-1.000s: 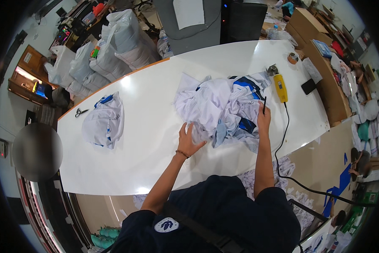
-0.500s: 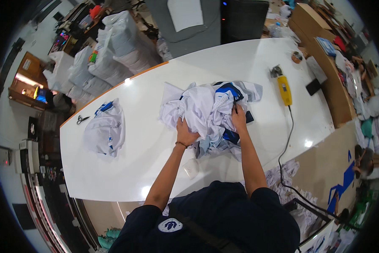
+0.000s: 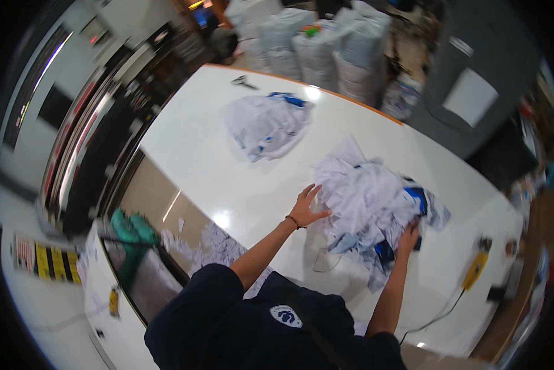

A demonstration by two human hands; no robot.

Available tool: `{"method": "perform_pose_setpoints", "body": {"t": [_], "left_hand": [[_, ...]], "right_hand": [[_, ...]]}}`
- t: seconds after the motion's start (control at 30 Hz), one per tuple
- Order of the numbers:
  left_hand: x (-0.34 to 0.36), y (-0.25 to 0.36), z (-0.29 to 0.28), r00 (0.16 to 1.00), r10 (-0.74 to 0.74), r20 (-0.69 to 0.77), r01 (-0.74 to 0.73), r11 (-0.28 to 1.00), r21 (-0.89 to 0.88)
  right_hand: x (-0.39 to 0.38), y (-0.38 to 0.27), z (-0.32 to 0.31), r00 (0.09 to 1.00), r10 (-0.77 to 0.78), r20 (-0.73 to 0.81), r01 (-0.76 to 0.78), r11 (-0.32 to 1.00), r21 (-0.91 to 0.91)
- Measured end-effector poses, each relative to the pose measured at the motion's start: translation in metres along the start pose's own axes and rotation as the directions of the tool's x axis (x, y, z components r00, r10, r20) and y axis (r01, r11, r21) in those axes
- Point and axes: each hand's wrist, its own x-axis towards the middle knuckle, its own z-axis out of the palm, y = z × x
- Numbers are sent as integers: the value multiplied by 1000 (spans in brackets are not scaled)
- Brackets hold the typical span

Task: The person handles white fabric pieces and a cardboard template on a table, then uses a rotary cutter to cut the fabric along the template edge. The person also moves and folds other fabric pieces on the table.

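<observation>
A heaped pile of white cloth pieces (image 3: 366, 191) with blue, black and grey parts lies on the white table (image 3: 194, 148). My left hand (image 3: 309, 208) is at the pile's left edge, fingers spread and curved, holding nothing. On the right side of the pile, the fingers of my right hand (image 3: 407, 238) are closed on the cloth near a blue and dark piece; the fingertips are partly hidden. Farther left on the table rests a smaller bundle of white and blue cloth (image 3: 268, 126).
Scissors (image 3: 245, 82) lie near the table's far left edge. To the right is a yellow corded handheld tool (image 3: 475, 271), its cord running off the near edge. Wrapped white bales (image 3: 317, 58) stand behind the table. Cloth scraps (image 3: 218, 250) lie on the floor at left.
The view has turned to the left, so the table appears rotated. My left hand has come off the cloth and opened beside the pile. My right hand stays at the pile's right side.
</observation>
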Motion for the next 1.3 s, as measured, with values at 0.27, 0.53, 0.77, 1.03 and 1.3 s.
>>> {"method": "perform_pose_setpoints", "body": {"t": [0.27, 0.53, 0.77, 1.03, 1.3], "left_hand": [[-57, -62, -5, 986, 128, -107, -71, 902, 426], [-68, -64, -5, 974, 131, -187, -62, 940, 336], [-53, -65, -9, 961, 155, -228, -85, 953, 290], [-49, -60, -8, 972, 161, -173, -56, 868, 494], [-41, -59, 4, 990, 95, -101, -23, 831, 555]], "right_hand": [[-3, 23, -6, 964, -190, -187, 143, 960, -239], [-26, -52, 8, 966, -168, -198, 53, 873, -485], [-13, -3, 12, 999, 1, 39, 37, 293, -955], [-65, -86, -38, 951, -140, -274, 64, 961, -270], [-164, -5, -122, 895, -3, -446, -220, 866, -448]]}}
